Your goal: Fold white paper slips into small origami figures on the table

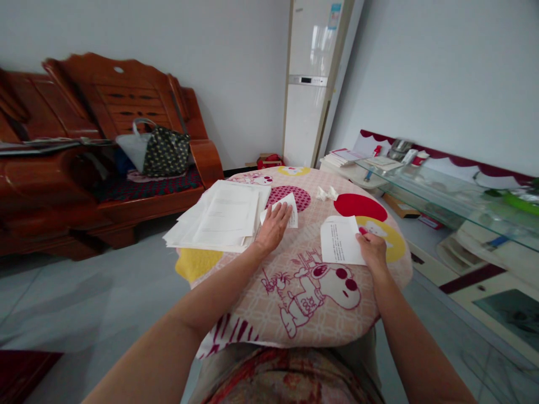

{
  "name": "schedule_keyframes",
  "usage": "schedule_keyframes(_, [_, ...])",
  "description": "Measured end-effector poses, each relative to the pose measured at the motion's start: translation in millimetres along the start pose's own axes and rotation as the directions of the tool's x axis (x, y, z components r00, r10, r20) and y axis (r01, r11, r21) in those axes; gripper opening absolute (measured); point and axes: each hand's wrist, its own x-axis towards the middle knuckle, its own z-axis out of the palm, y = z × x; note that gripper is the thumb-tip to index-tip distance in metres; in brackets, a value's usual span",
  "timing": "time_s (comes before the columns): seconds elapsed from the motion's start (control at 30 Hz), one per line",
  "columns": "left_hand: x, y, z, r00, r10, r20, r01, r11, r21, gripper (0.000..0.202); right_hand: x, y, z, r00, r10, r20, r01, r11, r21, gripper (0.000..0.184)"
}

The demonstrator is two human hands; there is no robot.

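My left hand (275, 225) lies with its fingers stretched out over a small piece of white paper (291, 202), part of which it covers. Just left of it is a stack of white sheets (229, 216), some with faint print. On the right, my right hand (373, 247) grips the edge of a printed piece of paper (339, 241) above the tablecloth. A small red thing (362, 230) shows by that thumb; what it is I cannot make out. Crumpled white scraps (327, 193) sit farther back on the patterned tablecloth (303, 247).
A glass-topped cabinet (458, 196) runs along the right, with papers and small containers on it. To the left stands a carved wooden sofa (126, 95) with a bag (166, 151) on its seat. A tall white air conditioner (309, 106) fills the far corner.
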Motion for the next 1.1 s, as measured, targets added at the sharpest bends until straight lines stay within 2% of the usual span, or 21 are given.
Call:
schedule_keyframes(0.1, [0, 0, -1.5, 0.997, 0.070, -0.019, -0.070, 0.998, 0.003, 0.060, 0, 0, 0, 1.000, 0.003, 0.007, -0.003, 1.000, -0.001, 0.036])
schedule_keyframes(0.17, [0, 0, -0.4, 0.997, 0.075, -0.029, -0.075, 0.997, 0.001, 0.061, 0, 0, 0, 1.000, 0.007, 0.017, -0.007, 1.000, 0.002, 0.036])
schedule_keyframes(0.27, [2, -5, 6.7, 0.999, -0.028, 0.019, 0.029, 0.999, -0.038, 0.060, 0, 1, 0, 0.999, 0.015, 0.029, -0.015, 1.000, -0.001, 0.035])
schedule_keyframes(0.4, [2, -13, 15.7, 0.971, -0.201, 0.130, 0.215, 0.970, -0.111, 0.065, 0, 2, 0, 1.000, -0.002, 0.016, 0.003, 1.000, -0.017, 0.036])
schedule_keyframes(0.6, [0, -7, 12.3, 0.971, -0.195, 0.139, 0.220, 0.956, -0.195, 0.070, -1, 1, 0, 1.000, -0.011, 0.023, 0.012, 1.000, -0.028, 0.036])
schedule_keyframes(0.77, [6, -6, 12.5, 0.953, -0.247, 0.178, 0.270, 0.955, -0.123, 0.068, -1, 1, 0, 0.999, 0.013, 0.046, -0.012, 0.999, -0.029, 0.035])
schedule_keyframes(0.93, [23, -21, 11.6, 0.918, -0.332, 0.218, 0.346, 0.938, -0.029, 0.065, -3, -3, 0, 0.999, 0.012, 0.044, -0.010, 0.999, -0.039, 0.033])
schedule_keyframes(1.1, [27, -35, 7.7, 0.890, -0.348, 0.293, 0.337, 0.937, 0.089, 0.057, -5, -9, -1, 0.999, 0.012, 0.044, -0.011, 1.000, -0.008, 0.033])
